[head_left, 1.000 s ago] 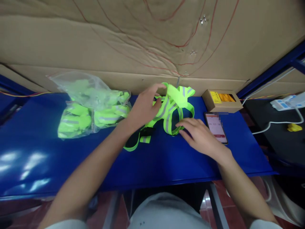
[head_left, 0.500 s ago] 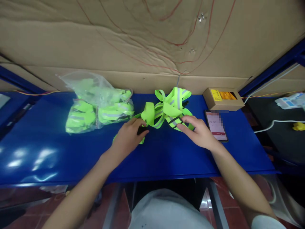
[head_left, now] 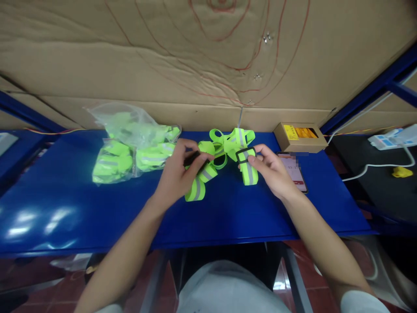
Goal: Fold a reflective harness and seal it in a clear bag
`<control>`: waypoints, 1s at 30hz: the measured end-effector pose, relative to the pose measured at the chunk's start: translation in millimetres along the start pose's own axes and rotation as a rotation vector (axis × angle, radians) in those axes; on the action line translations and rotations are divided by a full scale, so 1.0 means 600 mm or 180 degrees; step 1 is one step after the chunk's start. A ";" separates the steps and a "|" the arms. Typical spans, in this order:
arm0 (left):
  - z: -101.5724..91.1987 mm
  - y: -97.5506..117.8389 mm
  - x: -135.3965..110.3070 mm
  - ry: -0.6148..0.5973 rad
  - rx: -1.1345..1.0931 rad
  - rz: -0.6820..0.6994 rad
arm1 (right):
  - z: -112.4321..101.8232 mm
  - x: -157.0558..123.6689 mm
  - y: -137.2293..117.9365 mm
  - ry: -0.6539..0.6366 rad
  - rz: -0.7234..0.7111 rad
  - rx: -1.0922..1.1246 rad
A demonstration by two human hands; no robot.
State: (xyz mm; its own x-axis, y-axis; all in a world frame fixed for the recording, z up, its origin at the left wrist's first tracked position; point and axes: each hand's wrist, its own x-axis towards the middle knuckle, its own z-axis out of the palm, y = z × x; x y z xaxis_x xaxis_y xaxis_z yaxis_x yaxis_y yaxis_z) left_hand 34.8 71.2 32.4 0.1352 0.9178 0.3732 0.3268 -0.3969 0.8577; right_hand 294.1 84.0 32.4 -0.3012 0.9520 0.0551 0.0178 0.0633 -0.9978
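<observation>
A second ago our left hand [head_left: 177,171] reaches over the strap [head_left: 232,148] and our right hand [head_left: 272,169] hovers at a loop; now each has a part of it. The left pinches a black piece [head_left: 192,158] between thumb and fingers, though we cannot tell its exact shape. The right pinches the black buckle [head_left: 246,154] by its edge, thumb on our side, and has turned it up to face us. We judge that the work has passed from reaching to handling the fittings.

The strap lies between our hands and just beyond them, bright yellow-green with a grey stripe down its middle. Its centre is a loose tangle of loops; one short loop hangs toward us below the buckle, another curls below our left fingers.
</observation>
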 end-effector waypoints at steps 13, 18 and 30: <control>-0.080 0.025 0.052 0.1604 -0.1094 0.0284 | -0.077 0.008 0.018 0.1368 -0.1111 -0.1228; -0.097 0.014 0.041 0.1710 -0.0696 0.0197 | -0.067 -0.020 0.029 0.1126 -0.0805 -0.1611; -0.059 -0.019 0.004 -0.0891 0.0394 0.0366 | 0.016 -0.109 0.016 -0.1000 -0.0977 -0.3583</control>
State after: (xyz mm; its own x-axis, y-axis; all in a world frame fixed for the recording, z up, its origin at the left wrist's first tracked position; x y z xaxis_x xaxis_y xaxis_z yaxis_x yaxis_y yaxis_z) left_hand -1.5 77.6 36.1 0.4241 0.8399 0.3387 0.4035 -0.5101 0.7596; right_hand 304.7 19.7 18.9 -0.6544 0.7470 0.1172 0.6782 0.6484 -0.3459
